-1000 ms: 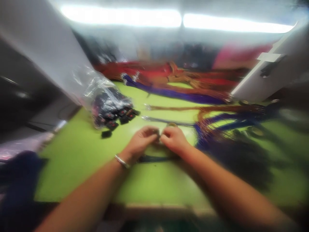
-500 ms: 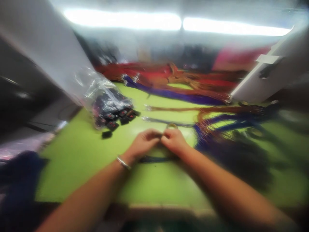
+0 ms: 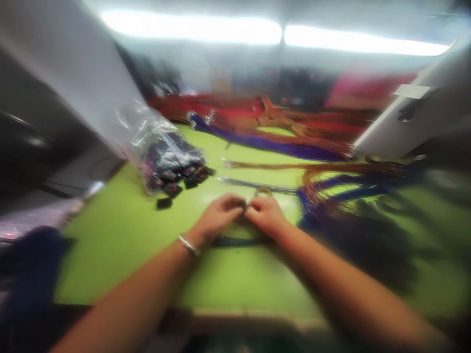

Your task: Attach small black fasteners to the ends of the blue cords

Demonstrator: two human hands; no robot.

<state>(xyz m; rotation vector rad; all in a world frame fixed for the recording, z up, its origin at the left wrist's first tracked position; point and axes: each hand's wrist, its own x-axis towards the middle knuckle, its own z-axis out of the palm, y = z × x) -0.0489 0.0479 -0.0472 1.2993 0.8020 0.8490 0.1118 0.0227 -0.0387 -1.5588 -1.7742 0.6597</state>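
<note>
My left hand (image 3: 222, 214) is closed in a pinch above the green table (image 3: 235, 284), with a small dark piece (image 3: 243, 204) at its fingertips. Right beside it, my right hand (image 3: 268, 214) is pinched too, its fingertips meeting the left ones; what it grips is hidden and blurred. A bundle of dark wires (image 3: 235, 241) lies on the table below both hands. Just behind the right hand sits a yellowish ring (image 3: 263, 191), perhaps a tape roll. Thin grey-blue wires (image 3: 257, 185) and orange-brown wires (image 3: 265, 165) with pale ends lie farther back.
At the left, a clear plastic bag (image 3: 147, 132) spills small black connector-like blocks (image 3: 172, 189). Purple wires (image 3: 265, 142) and red-orange wire bundles (image 3: 235, 105) stretch across the back. Tangled blue wires (image 3: 346, 189) and a dark heap (image 3: 371, 245) lie right. White panels (image 3: 401, 122) stand at the sides.
Both hands stay together at nearly the same spot. The fingertips have drawn closer, and less of the dark piece shows between them than a second ago.
</note>
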